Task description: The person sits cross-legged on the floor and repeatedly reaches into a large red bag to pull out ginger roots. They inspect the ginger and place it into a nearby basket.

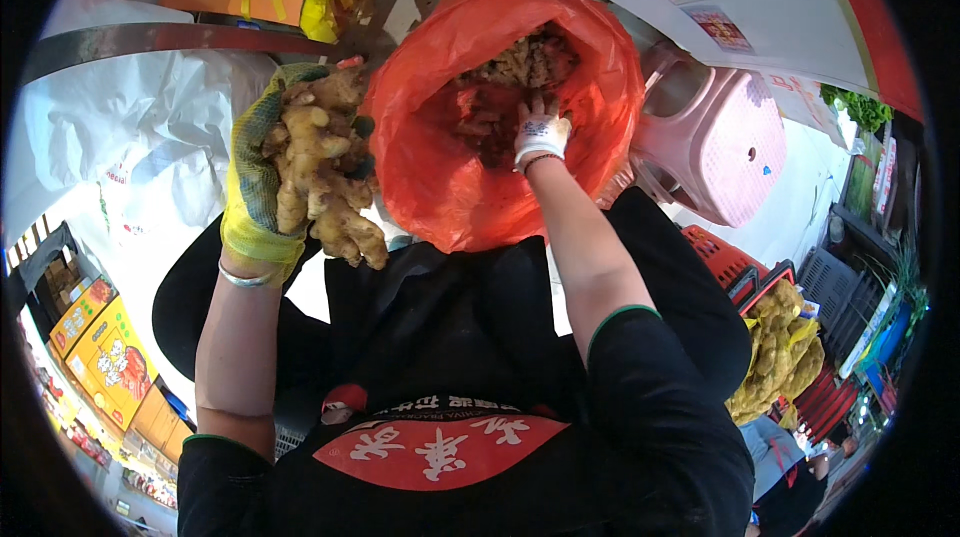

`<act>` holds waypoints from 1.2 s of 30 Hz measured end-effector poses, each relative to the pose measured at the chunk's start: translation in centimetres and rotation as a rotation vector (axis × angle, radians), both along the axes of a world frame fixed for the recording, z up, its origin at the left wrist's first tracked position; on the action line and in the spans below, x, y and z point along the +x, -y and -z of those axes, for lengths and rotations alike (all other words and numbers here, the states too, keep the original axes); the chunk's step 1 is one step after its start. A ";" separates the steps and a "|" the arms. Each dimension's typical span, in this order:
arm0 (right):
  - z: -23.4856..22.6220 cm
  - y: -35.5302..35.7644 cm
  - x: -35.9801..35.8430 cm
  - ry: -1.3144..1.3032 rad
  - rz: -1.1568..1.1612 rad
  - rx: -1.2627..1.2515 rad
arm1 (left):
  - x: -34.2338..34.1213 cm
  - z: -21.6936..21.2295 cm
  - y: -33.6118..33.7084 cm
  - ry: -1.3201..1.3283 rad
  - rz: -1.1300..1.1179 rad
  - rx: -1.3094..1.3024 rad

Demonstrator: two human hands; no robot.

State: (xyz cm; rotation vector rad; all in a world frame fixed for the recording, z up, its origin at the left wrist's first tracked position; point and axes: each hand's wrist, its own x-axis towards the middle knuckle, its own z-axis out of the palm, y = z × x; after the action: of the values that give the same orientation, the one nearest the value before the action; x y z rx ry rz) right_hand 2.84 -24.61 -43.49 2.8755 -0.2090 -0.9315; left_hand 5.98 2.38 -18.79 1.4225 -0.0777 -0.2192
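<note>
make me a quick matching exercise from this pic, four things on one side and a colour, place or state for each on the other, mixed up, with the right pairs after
Column one
1. left hand
2. right hand
3. bag
4. stool

Column two
A. pink, in the right part of the picture
B. wears a white glove
C. holds a knobbly cluster of ginger
D. red, with its mouth open

Right pairs
1-C
2-B
3-D
4-A
</note>
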 end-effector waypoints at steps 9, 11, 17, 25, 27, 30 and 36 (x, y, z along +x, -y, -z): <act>3.0 4.5 2.1 -0.012 0.079 -0.057 | 0.3 -0.8 0.3 -0.139 0.072 -0.137; 3.1 4.8 1.8 0.172 0.397 0.190 | -0.1 0.0 -0.7 -0.135 0.077 -0.122; 3.0 2.5 0.5 0.036 0.454 0.400 | 0.0 -0.5 -1.0 -0.379 0.021 -0.230; 3.6 1.8 -0.8 -0.059 0.465 0.287 | 0.0 -0.3 -0.1 -0.241 0.092 -0.260; 2.3 1.3 -0.1 0.070 0.490 0.302 | 0.4 -1.0 0.2 -0.431 0.001 -0.367; 3.0 0.3 0.4 0.199 0.163 0.466 | 0.1 -0.2 0.3 -0.220 0.075 -0.135; 4.8 -4.8 -0.7 0.184 -0.296 0.313 | 0.2 0.0 0.0 -0.232 0.114 -0.306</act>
State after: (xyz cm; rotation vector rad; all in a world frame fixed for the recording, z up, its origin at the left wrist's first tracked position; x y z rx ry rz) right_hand 2.18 -19.77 -48.26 3.1518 0.3728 -0.6987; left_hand 6.16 2.38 -18.82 1.0811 -0.0005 -0.4461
